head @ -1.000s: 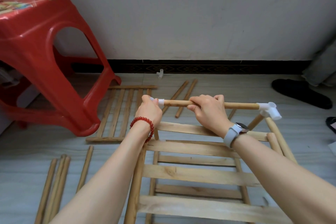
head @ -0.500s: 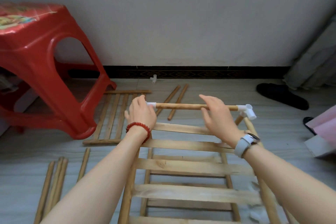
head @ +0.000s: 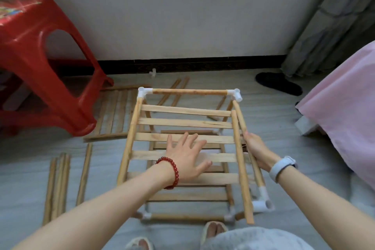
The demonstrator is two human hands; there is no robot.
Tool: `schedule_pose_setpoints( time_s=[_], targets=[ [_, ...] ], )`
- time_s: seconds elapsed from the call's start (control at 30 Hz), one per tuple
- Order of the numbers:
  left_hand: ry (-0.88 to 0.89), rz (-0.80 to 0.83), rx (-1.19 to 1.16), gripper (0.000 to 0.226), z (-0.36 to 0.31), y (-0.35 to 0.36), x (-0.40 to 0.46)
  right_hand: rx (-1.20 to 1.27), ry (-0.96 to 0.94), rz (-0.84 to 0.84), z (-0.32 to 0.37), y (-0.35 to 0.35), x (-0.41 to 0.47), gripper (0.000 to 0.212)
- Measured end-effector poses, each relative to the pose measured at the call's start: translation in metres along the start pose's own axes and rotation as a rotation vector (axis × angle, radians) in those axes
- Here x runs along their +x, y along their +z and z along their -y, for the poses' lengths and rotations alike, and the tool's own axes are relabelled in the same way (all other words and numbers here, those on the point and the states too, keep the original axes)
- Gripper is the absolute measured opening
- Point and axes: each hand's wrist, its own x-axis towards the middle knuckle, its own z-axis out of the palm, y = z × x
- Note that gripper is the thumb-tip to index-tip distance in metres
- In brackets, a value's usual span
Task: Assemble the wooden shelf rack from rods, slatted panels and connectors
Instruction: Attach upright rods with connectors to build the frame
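Observation:
The half-built wooden rack stands on the floor in front of me. Its top slatted panel (head: 184, 110) lies across the frame, with a top rod (head: 189, 91) joining two white connectors (head: 143, 92) (head: 235, 94) at the far end. My left hand (head: 187, 155) lies flat with fingers spread on the middle slats. My right hand (head: 255, 148) grips the right side rod (head: 241, 116), which ends near me in another white connector (head: 261, 205). A lower panel shows beneath the slats.
A red plastic stool (head: 40, 63) stands at the left. A spare slatted panel (head: 115, 111) lies beside it; loose rods (head: 60, 184) lie on the floor at left and behind the rack. A lone white connector (head: 153, 72) sits by the wall. Pink cloth (head: 343, 103) at the right.
Both hands left the top rod. My left hand came down flat onto the slats and my right hand moved to grip the right side rod. The view has tilted downward.

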Motion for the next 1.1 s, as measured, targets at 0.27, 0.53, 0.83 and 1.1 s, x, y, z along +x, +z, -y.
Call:
schedule_pose_setpoints(
  time_s=[0.27, 0.53, 0.83, 1.1],
  targets=[
    [-0.055, 0.114, -0.047, 0.064, -0.003, 0.007, -0.037, 0.219, 0.063, 0.025, -0.019, 0.036, -0.023, 0.037],
    [-0.137, 0.02, -0.078, 0.059, -0.025, 0.022, -0.065, 0.245, 0.107, 0.01, -0.024, 0.043, -0.029, 0.039],
    [-0.191, 0.103, 0.101, 0.038, -0.041, 0.018, -0.07, 0.58, 0.241, 0.245, -0.032, 0.07, -0.081, 0.02],
    [-0.286, 0.08, 0.133, 0.013, 0.004, 0.005, -0.101, -0.019, 0.226, 0.701, -0.048, 0.056, -0.107, 0.018]
  ],
)
